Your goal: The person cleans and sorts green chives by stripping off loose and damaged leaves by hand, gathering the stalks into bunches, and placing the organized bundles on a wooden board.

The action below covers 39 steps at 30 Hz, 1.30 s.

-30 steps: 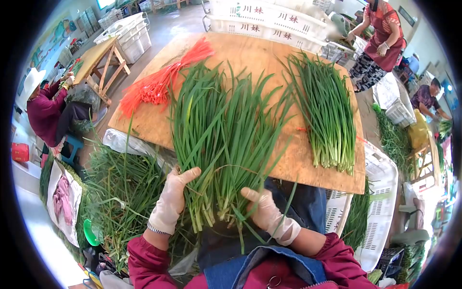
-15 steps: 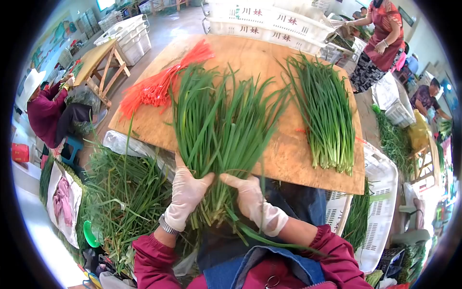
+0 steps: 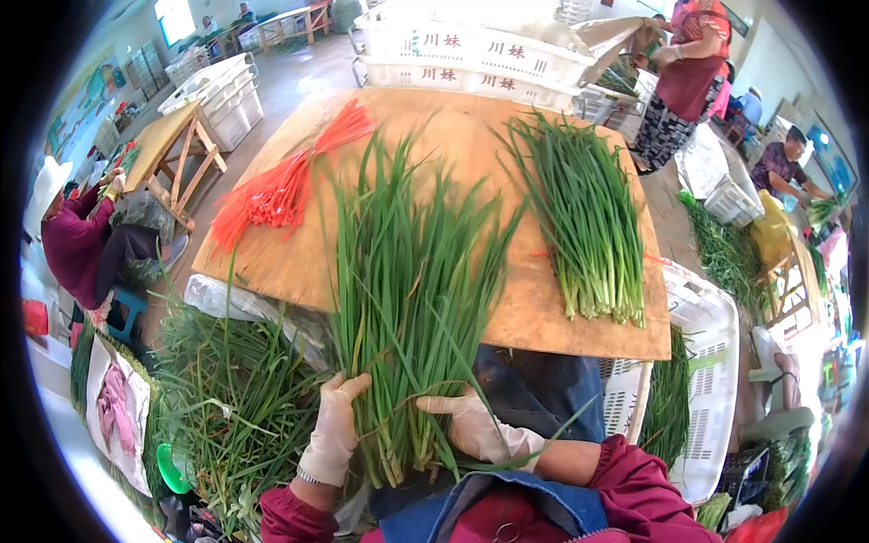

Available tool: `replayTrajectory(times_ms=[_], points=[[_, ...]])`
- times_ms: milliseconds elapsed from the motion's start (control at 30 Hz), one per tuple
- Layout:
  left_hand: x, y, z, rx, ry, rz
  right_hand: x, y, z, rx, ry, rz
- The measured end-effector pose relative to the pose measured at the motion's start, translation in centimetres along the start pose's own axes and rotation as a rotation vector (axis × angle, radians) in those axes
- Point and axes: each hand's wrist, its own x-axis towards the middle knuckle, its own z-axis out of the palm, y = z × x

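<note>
A bunch of garlic chives (image 3: 416, 299) stands between my gloved hands, leaf tips pointing away from me over the board and pale stem ends toward my lap. My left hand (image 3: 331, 427) grips its left side low down, thumb on top. On the right side, my right hand (image 3: 478, 429) closes round the lower stems, its thumb laid across the front. Some loose blades stick out near my right wrist. Another, neater bunch of chives (image 3: 593, 226) lies on the right of the wooden board (image 3: 434, 113). Red plastic ties (image 3: 281, 190) are heaped on the board's left.
Loose chives (image 3: 226, 389) pile up at my left. A white crate (image 3: 711, 362) stands at my right, and stacked white crates (image 3: 471, 50) stand beyond the board. Co-workers sit at the left (image 3: 81, 226) and right (image 3: 787, 167); another stands (image 3: 688, 81) at the back right.
Both hands have drawn the bunch down toward my body, and its stem ends now sit lower, over my lap. The view has shifted slightly.
</note>
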Motion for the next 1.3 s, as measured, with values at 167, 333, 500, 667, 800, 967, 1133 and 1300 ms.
replayTrajectory(times_ms=[167,333,500,667,800,967,1133,1300], points=[[0.8,-0.5,0.2,-0.051,-0.091,0.047,1.3,-1.0,-3.5,-0.207,-0.108,-0.063],[2.7,-0.1,-0.1,0.039,-0.089,0.176,-0.9,-7.4,-8.2,-0.301,0.056,-0.023],[2.7,0.2,0.7,0.132,-0.008,0.251,-6.2,-13.3,-12.7,-0.497,0.366,0.068],[2.8,0.6,-0.1,0.069,-0.077,0.139,-14.0,-18.3,-10.7,-1.057,0.696,-0.175],[3.9,0.5,-1.1,0.077,-0.002,0.207,-15.1,-18.0,-4.4,-0.774,0.841,-1.091],[4.9,1.1,-1.2,0.013,-0.138,0.187,-8.4,-13.1,-2.6,-1.592,0.351,-0.752],[4.2,1.1,-0.9,-0.024,-0.022,0.104,-0.6,-8.0,-1.3,-0.935,0.286,-0.252],[4.4,1.8,-0.5,-0.051,-0.234,-0.046,5.1,-2.5,-0.3,-0.505,0.279,-0.406]])
